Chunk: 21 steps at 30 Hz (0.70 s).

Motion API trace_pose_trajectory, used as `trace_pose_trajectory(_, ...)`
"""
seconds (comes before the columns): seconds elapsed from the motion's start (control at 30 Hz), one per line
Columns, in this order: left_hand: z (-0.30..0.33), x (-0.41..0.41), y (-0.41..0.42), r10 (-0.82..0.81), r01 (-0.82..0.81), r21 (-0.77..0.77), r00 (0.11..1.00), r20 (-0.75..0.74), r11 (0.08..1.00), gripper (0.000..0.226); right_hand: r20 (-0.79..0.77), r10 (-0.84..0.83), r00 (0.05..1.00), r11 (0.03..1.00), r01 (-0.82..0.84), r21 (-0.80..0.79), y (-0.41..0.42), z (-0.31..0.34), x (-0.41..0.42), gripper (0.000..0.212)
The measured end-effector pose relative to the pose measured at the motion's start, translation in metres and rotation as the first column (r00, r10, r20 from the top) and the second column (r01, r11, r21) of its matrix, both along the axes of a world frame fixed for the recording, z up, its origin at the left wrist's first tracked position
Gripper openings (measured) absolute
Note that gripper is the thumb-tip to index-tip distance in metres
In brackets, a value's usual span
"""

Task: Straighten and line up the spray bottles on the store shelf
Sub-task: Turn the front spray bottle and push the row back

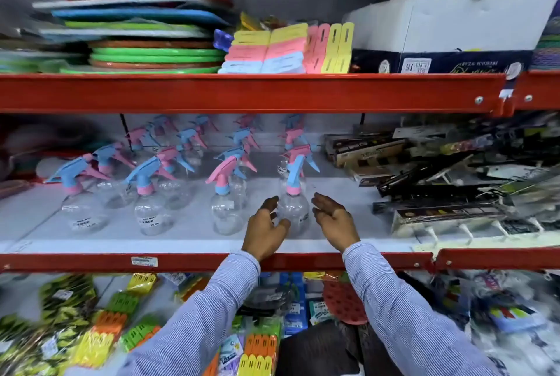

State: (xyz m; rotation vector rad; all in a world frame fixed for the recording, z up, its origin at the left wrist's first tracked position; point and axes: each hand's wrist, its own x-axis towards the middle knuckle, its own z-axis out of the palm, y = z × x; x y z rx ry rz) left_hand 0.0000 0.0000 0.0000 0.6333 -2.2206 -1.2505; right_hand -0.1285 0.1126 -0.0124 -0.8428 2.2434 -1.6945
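Observation:
Several clear spray bottles with pink and blue trigger heads stand in rows on the white middle shelf (188, 244). The front right bottle (294, 209) has a blue trigger and pink collar and stands upright. My left hand (266, 228) is just left of its body, fingers apart and curved, fingertips close to or touching the plastic. My right hand (333, 219) is open, palm facing the bottle, a small gap to its right. Another front bottle (225, 212) with a pink trigger stands further left, then one with a blue trigger (150, 213).
A heap of dark boxed and packaged goods (448, 181) crowds the shelf right of the bottles. The red shelf beam (242, 92) hangs low above the trigger heads. Coloured trays (151, 54) sit on the upper shelf. Packets of pegs (103, 342) fill the shelf below.

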Motion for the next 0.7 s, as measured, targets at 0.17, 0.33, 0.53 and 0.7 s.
trace_pose_trajectory(0.17, 0.003, 0.000, 0.005, 0.000, 0.001, 0.043, 1.000, -0.018, 0.999, 0.052, 0.032, 0.087, 0.996, 0.996, -0.087, 0.016, 0.003, -0.002, 0.000, 0.044)
trace_pose_trajectory(0.33, 0.003, 0.012, 0.014, 0.014, -0.014, 0.039, 1.000, -0.017, 0.999, 0.053, 0.022, 0.095, 0.995, 0.995, -0.096, 0.016, 0.015, 0.001, 0.015, 0.039)
trace_pose_trajectory(0.53, -0.001, 0.025, 0.020, 0.026, -0.025, 0.012, 1.000, -0.011, 1.000, 0.052, -0.010, 0.074, 0.997, 0.997, -0.074, 0.010, 0.029, 0.000, 0.036, 0.036)
trace_pose_trajectory(0.7, -0.002, 0.045, 0.024, 0.014, -0.014, -0.044, 1.000, 0.003, 0.999, 0.059, -0.127, 0.025, 0.992, 1.000, -0.023, 0.015, 0.040, 0.002, 0.058, 0.045)
